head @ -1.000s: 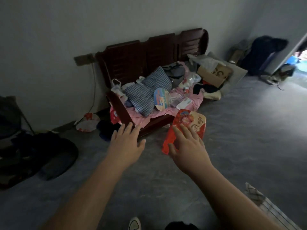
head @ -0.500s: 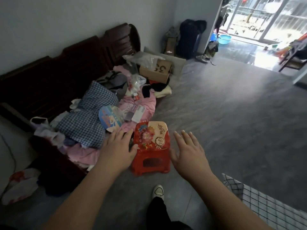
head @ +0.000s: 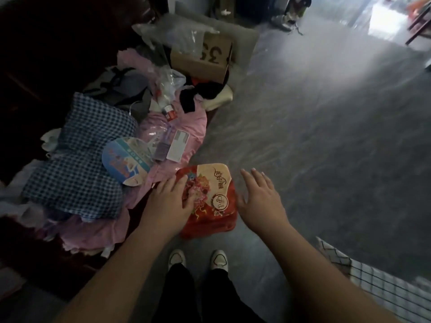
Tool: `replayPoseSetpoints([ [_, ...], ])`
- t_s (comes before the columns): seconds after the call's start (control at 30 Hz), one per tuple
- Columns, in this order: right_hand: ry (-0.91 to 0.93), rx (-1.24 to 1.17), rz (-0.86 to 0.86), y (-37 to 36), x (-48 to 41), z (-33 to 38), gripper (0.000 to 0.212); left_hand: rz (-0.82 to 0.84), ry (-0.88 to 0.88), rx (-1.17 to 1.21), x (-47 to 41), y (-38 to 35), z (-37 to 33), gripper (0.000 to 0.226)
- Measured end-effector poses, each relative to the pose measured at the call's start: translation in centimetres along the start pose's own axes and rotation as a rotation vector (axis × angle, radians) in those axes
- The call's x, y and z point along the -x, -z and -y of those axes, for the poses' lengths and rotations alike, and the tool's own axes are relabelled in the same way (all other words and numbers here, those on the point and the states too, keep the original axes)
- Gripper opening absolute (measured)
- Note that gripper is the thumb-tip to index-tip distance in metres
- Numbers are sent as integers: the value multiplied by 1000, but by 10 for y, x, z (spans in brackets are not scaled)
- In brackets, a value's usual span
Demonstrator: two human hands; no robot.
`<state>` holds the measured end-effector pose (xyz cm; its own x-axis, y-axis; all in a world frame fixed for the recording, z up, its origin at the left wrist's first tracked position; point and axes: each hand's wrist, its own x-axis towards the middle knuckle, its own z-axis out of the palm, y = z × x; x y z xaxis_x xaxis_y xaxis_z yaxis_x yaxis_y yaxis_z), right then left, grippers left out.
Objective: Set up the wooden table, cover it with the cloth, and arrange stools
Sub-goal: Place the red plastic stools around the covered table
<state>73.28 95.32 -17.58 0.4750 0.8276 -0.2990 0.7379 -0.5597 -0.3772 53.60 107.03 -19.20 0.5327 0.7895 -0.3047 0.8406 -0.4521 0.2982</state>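
Note:
A small red plastic stool (head: 211,201) with a flower print on its seat stands on the grey floor just in front of my feet, beside the cluttered bench. My left hand (head: 170,201) lies flat on the stool's left side, fingers straight over the seat's edge. My right hand (head: 261,201) hovers spread at the stool's right side, its thumb close to the seat; whether it touches I cannot tell. A white checked cloth (head: 377,283) shows at the lower right corner, spread over something beneath it.
A dark wooden bench (head: 35,73) at left is piled with checked pillows (head: 79,159), pink fabric, a fan, bottles and a cardboard box (head: 205,57). Open grey floor (head: 326,148) stretches to the right toward a bright doorway.
I have stepped closer and the view has tilted down. Both hands have come nearer the red stool; the left one now rests on its seat and the right sits beside it.

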Motion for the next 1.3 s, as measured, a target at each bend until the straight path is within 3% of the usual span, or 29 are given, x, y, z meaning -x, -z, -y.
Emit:
replayPoseSetpoints([
  [0.13,-104,-57,73,-79,-63,-17,66,152,113,97,-59,-68,45,66],
  [0.37,-283,-152,209,-221,-168,-70,73,277,346,252,-157,-206,105,76],
  [0.47,-347,-201,225,-270,-205,-97,77,291,446,348,-187,-263,123,89],
  [0.6,-495,-311,232,-315,-233,-125,104,313,597,483,-207,-312,138,114],
  [0.7,-559,-444,226,-332,-243,-131,111,281,639,547,-213,-327,141,127],
  [1.0,-547,-423,172,-301,-229,-120,110,238,598,449,-209,-285,122,124],
  [1.3,-500,-414,86,-122,-136,-85,118,128,385,463,-142,-123,39,112],
])
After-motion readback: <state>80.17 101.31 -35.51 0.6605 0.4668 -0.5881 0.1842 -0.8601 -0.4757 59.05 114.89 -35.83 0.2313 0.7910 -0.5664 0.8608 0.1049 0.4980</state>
